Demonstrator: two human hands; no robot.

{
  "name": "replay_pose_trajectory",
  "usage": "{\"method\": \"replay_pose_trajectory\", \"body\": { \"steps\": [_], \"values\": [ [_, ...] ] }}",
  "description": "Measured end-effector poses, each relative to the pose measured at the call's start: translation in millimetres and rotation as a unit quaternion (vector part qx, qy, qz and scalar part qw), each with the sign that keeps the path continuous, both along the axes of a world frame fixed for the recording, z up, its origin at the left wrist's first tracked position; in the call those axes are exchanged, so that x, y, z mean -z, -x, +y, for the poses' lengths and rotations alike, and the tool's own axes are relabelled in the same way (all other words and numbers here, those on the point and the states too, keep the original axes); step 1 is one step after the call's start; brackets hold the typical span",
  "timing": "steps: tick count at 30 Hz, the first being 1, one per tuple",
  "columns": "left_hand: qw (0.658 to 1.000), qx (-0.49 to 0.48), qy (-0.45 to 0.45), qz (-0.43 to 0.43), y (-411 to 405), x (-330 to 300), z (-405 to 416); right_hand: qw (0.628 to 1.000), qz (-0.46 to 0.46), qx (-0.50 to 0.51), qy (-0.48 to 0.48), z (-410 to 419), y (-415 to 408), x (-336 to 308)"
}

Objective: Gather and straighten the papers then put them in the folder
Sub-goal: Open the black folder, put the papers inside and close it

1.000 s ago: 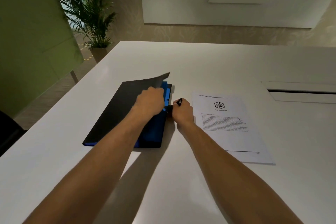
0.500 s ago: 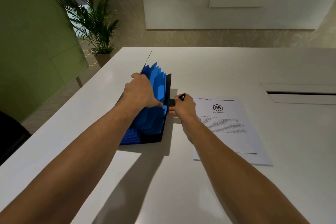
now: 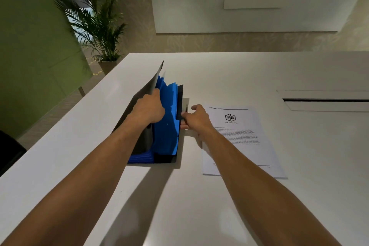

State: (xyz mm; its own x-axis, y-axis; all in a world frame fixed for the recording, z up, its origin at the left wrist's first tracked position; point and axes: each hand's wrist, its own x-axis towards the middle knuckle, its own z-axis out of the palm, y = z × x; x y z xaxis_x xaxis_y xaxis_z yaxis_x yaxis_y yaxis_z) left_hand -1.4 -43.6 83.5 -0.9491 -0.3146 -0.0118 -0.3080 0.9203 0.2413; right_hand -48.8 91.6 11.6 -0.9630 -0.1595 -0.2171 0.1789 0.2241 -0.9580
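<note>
A black expanding folder [image 3: 166, 142] with several blue dividers lies open on the white table [image 3: 219, 78]. My left hand [image 3: 148, 107] grips the black front cover and holds it raised and tilted to the left, so the dividers fan out. My right hand [image 3: 196, 120] pinches the folder's right edge near a small black closure strap. A neat stack of printed papers [image 3: 242, 144] with a logo at the top lies flat just right of my right hand; my right forearm covers its lower left corner.
A recessed cable slot [image 3: 327, 101] sits in the table at the right. A potted palm [image 3: 97, 26] stands on the floor beyond the table's far left corner, beside a green wall. A dark chair edge [image 3: 8, 152] shows at the left.
The folder went from nearly shut to open: my left hand lifted the black cover up and leftward, and the blue dividers fanned out. My right hand stayed at the folder's right edge.
</note>
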Motion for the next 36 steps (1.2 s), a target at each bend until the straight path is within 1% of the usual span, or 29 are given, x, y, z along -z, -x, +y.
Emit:
{"method": "replay_pose_trajectory", "body": {
  "steps": [3,6,8,10,12,14,16,20,22,24,28,31,36],
  "values": [
    [0.999,0.033,-0.004,-0.003,1.6,8.4,6.6,0.996,0.026,-0.014,-0.084,15.9,1.0,-2.3],
    [0.998,0.06,0.008,-0.025,5.5,19.7,13.3,0.993,0.054,-0.018,-0.102,37.1,4.7,-5.0],
    [0.997,0.062,0.031,-0.043,8.0,28.8,19.5,0.986,0.098,-0.016,-0.137,57.0,4.6,-7.7],
    [0.997,0.043,0.038,-0.048,9.4,37.5,24.9,0.973,0.134,0.014,-0.185,81.5,4.9,-10.6],
    [0.998,0.028,0.024,-0.051,11.0,44.1,31.0,0.961,0.144,0.068,-0.227,108.7,8.2,-11.2],
    [0.997,0.032,0.016,-0.066,14.1,48.1,36.0,0.944,0.133,0.114,-0.28,136.3,10.9,-9.7],
    [0.995,0.038,0.012,-0.086,16.4,50.0,40.0,0.927,0.114,0.14,-0.328,163.7,10.3,-6.2],
    [0.985,0.06,0.045,-0.153,24.0,52.1,43.4,0.897,0.06,0.149,-0.412,201.0,0.0,7.5],
    [0.982,0.071,0.054,-0.169,28.0,51.8,45.7,0.885,0.045,0.139,-0.442,205.5,-2.1,11.3],
    [0.981,0.082,0.057,-0.165,30.4,51.6,50.6,0.88,0.043,0.122,-0.457,204.1,-2.1,10.9],
    [0.983,0.085,0.061,-0.148,30.9,56.8,65.7,0.888,0.039,0.101,-0.447,197.2,0.6,6.2],
    [0.983,0.087,0.083,-0.139,32.4,62.2,71.2,0.889,0.035,0.076,-0.45,191.1,1.8,-3.3],
    [0.982,0.087,0.097,-0.135,33.8,65.7,70.8,0.897,0.027,0.079,-0.433,183.2,4.3,-9.4]
  ]
}}
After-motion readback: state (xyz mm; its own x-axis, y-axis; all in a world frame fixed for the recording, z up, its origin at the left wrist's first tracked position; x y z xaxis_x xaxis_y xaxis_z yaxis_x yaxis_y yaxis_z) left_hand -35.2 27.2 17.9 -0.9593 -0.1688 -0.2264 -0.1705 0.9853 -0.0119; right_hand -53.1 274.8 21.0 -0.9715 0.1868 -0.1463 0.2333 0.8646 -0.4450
